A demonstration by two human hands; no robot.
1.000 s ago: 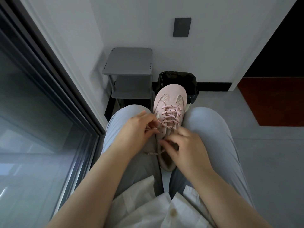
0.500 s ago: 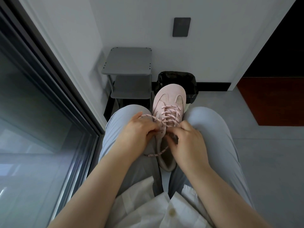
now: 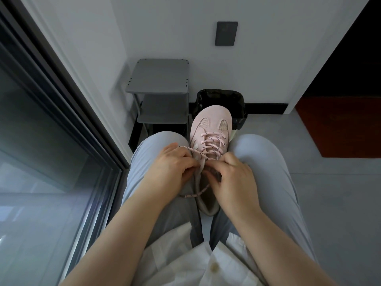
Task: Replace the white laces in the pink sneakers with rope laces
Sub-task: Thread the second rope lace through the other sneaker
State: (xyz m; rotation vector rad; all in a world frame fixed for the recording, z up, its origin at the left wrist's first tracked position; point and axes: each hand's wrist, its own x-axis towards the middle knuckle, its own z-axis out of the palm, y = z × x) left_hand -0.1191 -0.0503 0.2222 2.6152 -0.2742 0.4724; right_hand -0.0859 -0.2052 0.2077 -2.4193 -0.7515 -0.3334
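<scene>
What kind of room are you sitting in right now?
Probably a corner of a home or office: a glass sliding door, a small gray shelf, a black-lined bin and a tiled floor.

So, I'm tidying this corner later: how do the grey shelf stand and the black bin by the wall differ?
The grey shelf stand is pale grey with flat tiers; the black bin is dark and lined with a glossy bag. The stand stands clear in view, while the bin is partly hidden behind the pink sneaker. The stand sits nearer the window side, the bin beside it. Both stand against the white wall.
</scene>
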